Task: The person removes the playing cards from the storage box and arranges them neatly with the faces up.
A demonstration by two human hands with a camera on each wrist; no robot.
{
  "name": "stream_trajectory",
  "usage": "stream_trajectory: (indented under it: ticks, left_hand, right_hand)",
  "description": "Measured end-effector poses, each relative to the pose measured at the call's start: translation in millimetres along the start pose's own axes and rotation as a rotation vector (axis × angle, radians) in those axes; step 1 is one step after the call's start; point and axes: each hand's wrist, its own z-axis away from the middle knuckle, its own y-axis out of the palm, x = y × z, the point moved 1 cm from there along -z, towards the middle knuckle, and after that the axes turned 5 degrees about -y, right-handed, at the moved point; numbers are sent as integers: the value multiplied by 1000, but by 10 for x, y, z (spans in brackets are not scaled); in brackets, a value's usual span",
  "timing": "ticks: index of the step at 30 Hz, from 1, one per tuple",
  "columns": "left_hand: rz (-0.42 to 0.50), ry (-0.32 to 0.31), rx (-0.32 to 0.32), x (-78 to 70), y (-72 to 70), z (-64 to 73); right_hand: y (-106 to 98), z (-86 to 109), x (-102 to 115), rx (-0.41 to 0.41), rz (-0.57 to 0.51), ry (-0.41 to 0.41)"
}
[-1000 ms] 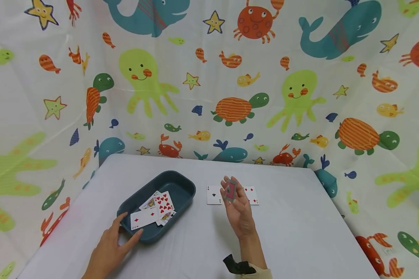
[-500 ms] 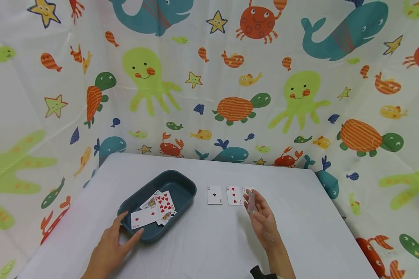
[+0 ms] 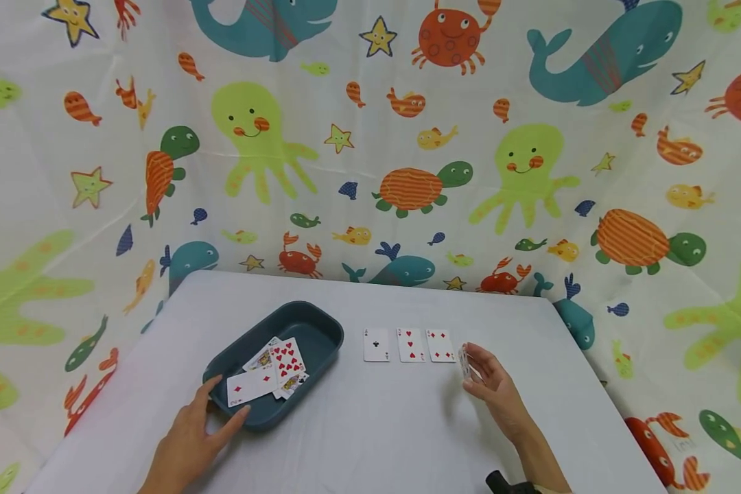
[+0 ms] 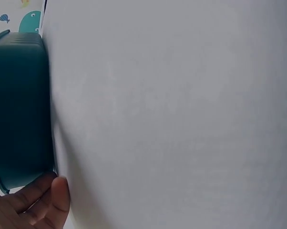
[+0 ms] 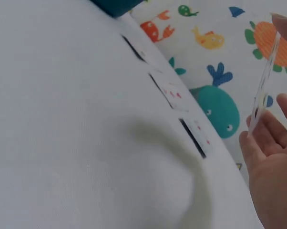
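A dark teal tray on the white table holds several loose playing cards, face up. My left hand holds the tray's near left corner, thumb and fingers spread around the rim; in the left wrist view its curled fingers lie against the tray's end. Right of the tray, a club card, a hearts card and a diamonds card lie face up in a row. My right hand pinches another playing card above the table, upright and nearly edge-on, just right of the row.
The white table ends at a hanging curtain printed with sea animals, which also runs along both sides. A dark strap sits on my right wrist.
My right hand has moved right with its card, past the row, turning the card from back showing to edge-on. The hearts and diamonds cards are now uncovered. My left hand and the tray stay put.
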Motion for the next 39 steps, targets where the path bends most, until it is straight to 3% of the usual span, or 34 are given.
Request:
stream_trajectory:
  ticks: [4,11,19,24,29,39]
  left_hand:
    - [-11,2,8,5,-16,-16]
    - [-29,22,15,3,-51,-28]
    - [-39,13,35,37,-89,-23]
    - [-42,1,43,30,-62,-39]
    - [-40,1,45,13,-55,-44]
    - [-34,-7,48,25,-34,-49]
  right_hand:
    - [-186,-56,-21,17,187,33]
    - [-445,-175,12,91,464,-9]
    - [-516,-387,76,274,687,-31]
    - [-552,-510,92,375,785,-55]
    - [-597,-610,131,422,855,-47]
    - [-612,-803,135,468,922,65]
